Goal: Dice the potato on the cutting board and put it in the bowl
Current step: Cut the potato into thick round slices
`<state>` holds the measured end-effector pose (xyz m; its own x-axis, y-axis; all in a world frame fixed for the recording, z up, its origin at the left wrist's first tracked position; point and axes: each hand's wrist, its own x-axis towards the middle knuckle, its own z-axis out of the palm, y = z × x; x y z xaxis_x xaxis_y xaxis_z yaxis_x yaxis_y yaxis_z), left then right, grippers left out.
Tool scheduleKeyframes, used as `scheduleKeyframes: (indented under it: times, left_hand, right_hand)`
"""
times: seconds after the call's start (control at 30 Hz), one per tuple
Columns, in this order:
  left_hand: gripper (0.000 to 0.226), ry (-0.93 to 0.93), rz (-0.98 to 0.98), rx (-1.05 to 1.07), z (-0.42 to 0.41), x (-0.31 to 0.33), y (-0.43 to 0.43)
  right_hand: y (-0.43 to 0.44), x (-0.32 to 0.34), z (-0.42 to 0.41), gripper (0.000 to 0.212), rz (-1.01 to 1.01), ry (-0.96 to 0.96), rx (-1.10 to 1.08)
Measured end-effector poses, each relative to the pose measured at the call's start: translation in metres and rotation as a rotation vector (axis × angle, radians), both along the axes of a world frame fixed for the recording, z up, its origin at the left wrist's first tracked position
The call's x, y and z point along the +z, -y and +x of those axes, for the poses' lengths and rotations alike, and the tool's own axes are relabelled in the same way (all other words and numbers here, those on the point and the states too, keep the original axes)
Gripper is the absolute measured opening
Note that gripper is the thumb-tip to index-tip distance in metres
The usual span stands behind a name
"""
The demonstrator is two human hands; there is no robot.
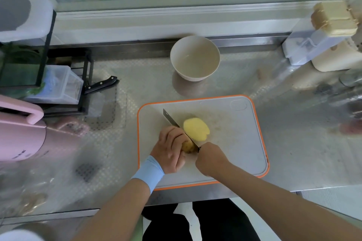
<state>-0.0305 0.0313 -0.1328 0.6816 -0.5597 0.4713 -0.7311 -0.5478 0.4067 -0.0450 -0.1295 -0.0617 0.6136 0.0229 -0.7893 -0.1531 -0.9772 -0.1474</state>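
Note:
A white cutting board (235,143) with an orange rim lies on the steel counter in front of me. On it, a potato is cut in two. One half (196,129) lies to the right of the blade with its yellow cut face up. My left hand (169,147) grips the other half (188,146), brown skin showing. My right hand (210,158) grips the handle of a knife (176,123), whose blade stands between the two halves. A white bowl (195,57) stands behind the board; it looks to hold only a little liquid.
A second black-handled knife (101,84) lies at the left by a black rack with a clear plastic tub (62,84). A pink appliance (21,133) stands at the far left. White and cream containers (321,45) stand at the back right. The counter's front edge runs just below the board.

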Motion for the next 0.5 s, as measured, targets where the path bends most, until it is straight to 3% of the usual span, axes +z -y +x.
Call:
scheduleKeyframes:
  times: [0.27, 0.4, 0.5]
  left_hand:
    - [0.054, -0.071, 0.144, -0.017, 0.002, 0.017, -0.006]
    - [0.040, 0.027, 0.130, 0.043, -0.007, 0.016, -0.009]
    - [0.034, 0.051, 0.118, 0.140, -0.017, 0.011, -0.006]
  right_hand:
    - [0.016, 0.013, 0.007, 0.019, 0.137, -0.019, -0.196]
    - [0.018, 0.034, 0.006, 0.028, 0.267, 0.080, -0.365]
    - [0.016, 0.049, 0.006, 0.029, 0.285, 0.101, -0.355]
